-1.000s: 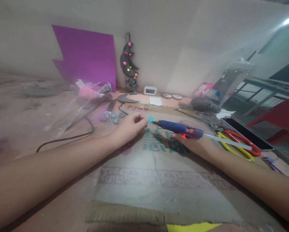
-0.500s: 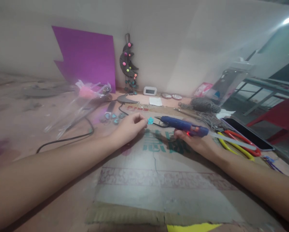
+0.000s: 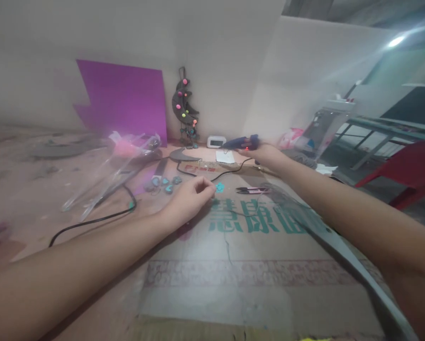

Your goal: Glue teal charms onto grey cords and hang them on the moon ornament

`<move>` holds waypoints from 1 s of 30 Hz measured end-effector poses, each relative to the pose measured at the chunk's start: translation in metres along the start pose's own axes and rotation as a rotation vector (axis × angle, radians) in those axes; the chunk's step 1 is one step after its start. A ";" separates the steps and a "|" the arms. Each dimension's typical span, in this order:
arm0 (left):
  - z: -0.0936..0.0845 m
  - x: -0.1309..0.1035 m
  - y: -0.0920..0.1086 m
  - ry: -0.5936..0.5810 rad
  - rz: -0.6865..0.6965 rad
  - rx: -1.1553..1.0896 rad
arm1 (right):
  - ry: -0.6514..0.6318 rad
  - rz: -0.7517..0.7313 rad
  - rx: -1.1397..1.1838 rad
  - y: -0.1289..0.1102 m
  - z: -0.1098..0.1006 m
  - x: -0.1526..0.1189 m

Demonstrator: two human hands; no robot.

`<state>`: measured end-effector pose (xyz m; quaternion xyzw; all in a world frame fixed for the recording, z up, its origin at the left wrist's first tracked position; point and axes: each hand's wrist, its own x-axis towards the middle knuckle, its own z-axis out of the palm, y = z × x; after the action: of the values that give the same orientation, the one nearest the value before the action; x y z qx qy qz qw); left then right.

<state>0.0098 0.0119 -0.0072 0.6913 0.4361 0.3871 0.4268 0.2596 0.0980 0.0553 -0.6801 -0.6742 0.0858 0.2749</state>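
Room for the arms lies over the cardboard [image 3: 212, 303], which spreads from the centre to the bottom of the frame between the two forearms; its near edge shows at the bottom, and the wall [image 3: 234, 57] bounds the work along the top. The left hand [image 3: 194, 195], at the centre, has thumb and finger pinched on one blue flower [image 3: 219, 187], which sits at their tips above the cardboard. The right hand [image 3: 260, 154], at upper right of centre, is closed around one glue gun [image 3: 239, 142], whose tip points left beside one white clock [image 3: 216, 141] near the wall; whether the gun rests on anything, I cannot tell. A black cord [image 3: 234, 170] passes between the two hands. Counted out, there is one pair of snips [image 3: 253, 190] right of the flower, one white card [image 3: 225, 157] below the clock, one grey crescent [image 3: 184, 155] lying flat left of the card, and one moon decoration [image 3: 180, 109] against the wall. At least four small blue-and-grey pieces [image 3: 169, 189] lie left of the left hand. One purple sheet [image 3: 123, 104] stands upper left; one red chair [image 3: 407, 170] is at the right edge.
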 end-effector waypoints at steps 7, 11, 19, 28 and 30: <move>0.000 0.002 -0.003 -0.005 -0.005 -0.011 | -0.043 0.040 -0.061 0.023 0.033 0.039; 0.000 0.001 -0.002 -0.007 -0.016 -0.009 | -0.036 -0.013 -0.093 0.035 0.024 0.033; 0.000 0.001 -0.002 -0.012 0.004 -0.009 | 0.016 -0.276 -0.192 0.016 -0.008 -0.037; 0.000 0.001 -0.001 -0.002 0.031 0.003 | -0.348 -0.541 -0.153 -0.024 0.015 -0.135; 0.000 0.001 -0.002 -0.010 0.037 -0.005 | -0.307 -0.541 -0.109 -0.019 0.024 -0.135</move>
<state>0.0100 0.0133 -0.0090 0.7001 0.4200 0.3927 0.4235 0.2207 -0.0272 0.0104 -0.4689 -0.8678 0.0751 0.1460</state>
